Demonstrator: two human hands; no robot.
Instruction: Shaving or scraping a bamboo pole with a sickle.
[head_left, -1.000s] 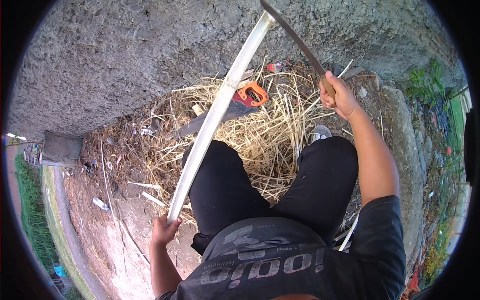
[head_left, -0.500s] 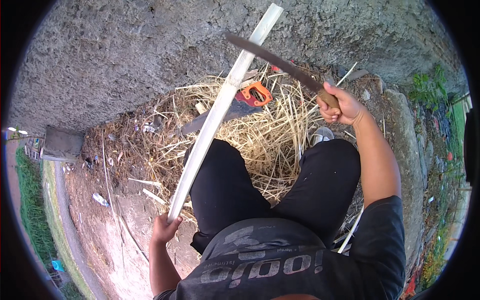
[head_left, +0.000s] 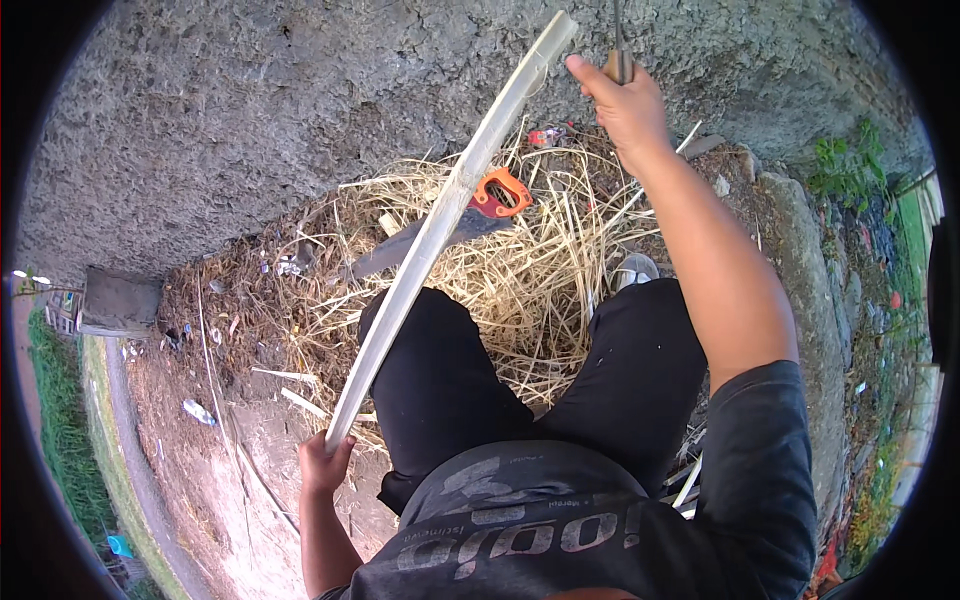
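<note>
I have the left hand (head_left: 324, 463) wrapped around the near end of the pale strip (head_left: 440, 225), thumb along its edge. From that grip the strip slants up and away to the right, crossing in front of the left leg (head_left: 420, 345), and its far end stops just left of the right hand (head_left: 632, 112). That right hand grips the knife (head_left: 616, 62) by its handle, thumb stretched toward the strip; I see the blade point away from the fist, its tip cut off by my view. Knife and strip look apart to me.

Below and left of the right hand I make out the saw (head_left: 478, 222), orange-handled, its blade partly hidden by the strip. Around it, shavings (head_left: 520, 265) spread between the two hands. Left of the left hand lies a bottle (head_left: 199, 411); beyond both hands stands a rough grey wall (head_left: 300, 110).
</note>
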